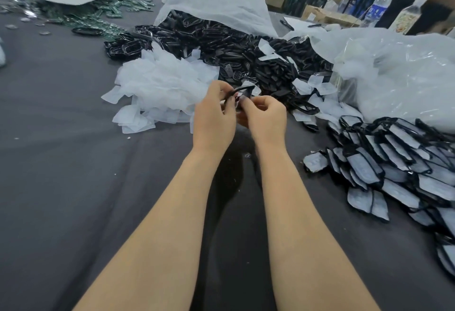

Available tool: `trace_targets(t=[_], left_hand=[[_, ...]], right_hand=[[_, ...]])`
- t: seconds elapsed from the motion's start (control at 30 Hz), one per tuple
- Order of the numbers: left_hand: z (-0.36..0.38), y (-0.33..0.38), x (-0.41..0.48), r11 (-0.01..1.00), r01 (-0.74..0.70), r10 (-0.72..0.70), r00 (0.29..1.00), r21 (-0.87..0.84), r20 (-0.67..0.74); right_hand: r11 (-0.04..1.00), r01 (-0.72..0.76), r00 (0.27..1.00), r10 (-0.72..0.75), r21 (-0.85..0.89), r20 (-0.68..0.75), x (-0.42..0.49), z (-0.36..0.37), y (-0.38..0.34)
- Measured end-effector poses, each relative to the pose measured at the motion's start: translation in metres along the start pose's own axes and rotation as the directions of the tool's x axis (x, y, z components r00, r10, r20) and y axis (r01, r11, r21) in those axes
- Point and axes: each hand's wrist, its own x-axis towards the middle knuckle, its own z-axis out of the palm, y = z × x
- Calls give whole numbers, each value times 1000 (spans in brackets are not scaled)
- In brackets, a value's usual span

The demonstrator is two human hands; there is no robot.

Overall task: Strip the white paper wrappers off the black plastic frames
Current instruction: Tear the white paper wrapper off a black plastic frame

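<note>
Currently one black plastic frame [239, 88] is held up above the grey table cloth [61, 138], between both hands, just in front of the heaps. Its white paper wrapper [247, 93] looks partly on; how much is loose can't be told, the fingers cover it.

Left hand [213, 116] grips the frame's near end, fingers curled round it. Right hand [266, 113] pinches at the wrapper edge, fingers curled tight.

Risks, as judged from this:
- Paper tears partway if pulled at an angle, leaving scraps stuck on the frame. Rework.
- Frame is thin; twisting the hands against each other could bend or snap it.
- Grip is small on both sides, so a slip drops the frame into the heap of bare frames [221, 42] half-stripped. Hard to spot there, since stray wrappers already lie on that heap.
- Discarded wrapper pile [160, 84] touches the bare-frame heap, so the two may mix more.
- Stack of unstripped frames [394, 160] lies near the right forearm; an elbow sweep could scatter it.
</note>
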Motion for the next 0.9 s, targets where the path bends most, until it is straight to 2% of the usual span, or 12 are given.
trace_targets(t=[0.1,0.23,0.33,0.43,0.53,0.67,0.8,0.9], left_hand=[[1,0,0,998,-67,65,994,22,84],[2,0,0,997,-73,72,990,9,124],[1,0,2,997,-59,56,995,39,86],[0,0,6,999,31,-31,999,20,31],[-2,0,7,982,162,-162,987,-99,7],[-4,1,8,966,201,-201,980,-162,15],[-4,1,8,952,235,-232,972,-197,37],[-6,3,7,892,308,-296,951,-331,87]], right_hand=[[975,-102,994,91,195,64,2,-4,-2],[990,-63,997,59,130,40,2,-7,0],[992,-66,997,62,106,47,2,-6,-1],[995,-33,999,29,90,43,2,-5,-1],[999,4,998,-2,35,-57,3,-6,2],[980,-43,999,37,195,35,3,-5,0],[979,-31,999,22,203,46,3,-5,-1],[963,-75,994,52,258,95,3,-5,-2]])
